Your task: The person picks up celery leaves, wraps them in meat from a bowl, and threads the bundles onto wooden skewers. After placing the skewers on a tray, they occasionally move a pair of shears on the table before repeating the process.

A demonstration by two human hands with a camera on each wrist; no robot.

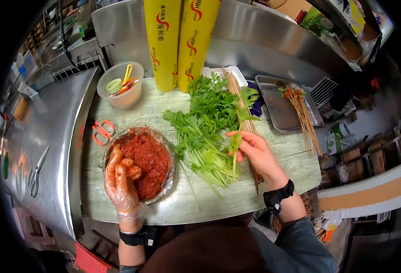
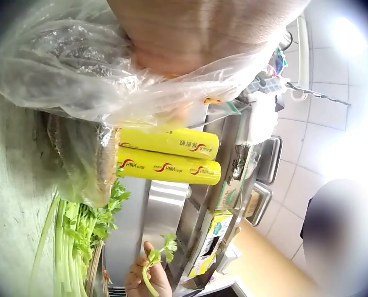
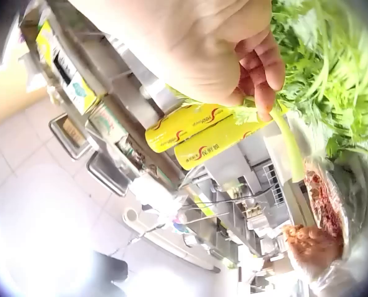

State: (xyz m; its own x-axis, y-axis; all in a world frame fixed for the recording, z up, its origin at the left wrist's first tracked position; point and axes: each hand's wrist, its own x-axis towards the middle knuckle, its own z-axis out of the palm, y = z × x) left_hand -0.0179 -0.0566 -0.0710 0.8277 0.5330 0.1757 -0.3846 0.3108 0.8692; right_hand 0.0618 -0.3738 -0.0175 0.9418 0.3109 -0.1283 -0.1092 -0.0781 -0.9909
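Observation:
My right hand (image 1: 257, 154) pinches a leafy celery stalk (image 1: 235, 159) upright between thumb and fingers. It is over the right side of a celery pile (image 1: 209, 113), whose leaves point away and pale stems point toward me. In the right wrist view the stalk's cut end (image 3: 292, 154) hangs below the fingertips. My left hand (image 1: 121, 177), in a clear plastic glove smeared with red paste, rests at the left of a bowl of minced meat (image 1: 146, 154). Its fingers are loosely bent over the meat, with nothing seen held in them.
Two yellow cling film boxes (image 1: 177, 45) stand behind the celery. A plastic tub (image 1: 121, 93) with tools and orange-handled scissors (image 1: 103, 132) lie left. Bamboo skewers (image 1: 234, 91) run along the right, beside a metal tray (image 1: 284, 120) with filled skewers (image 1: 300, 109). Other scissors (image 1: 36, 173) lie on the steel counter.

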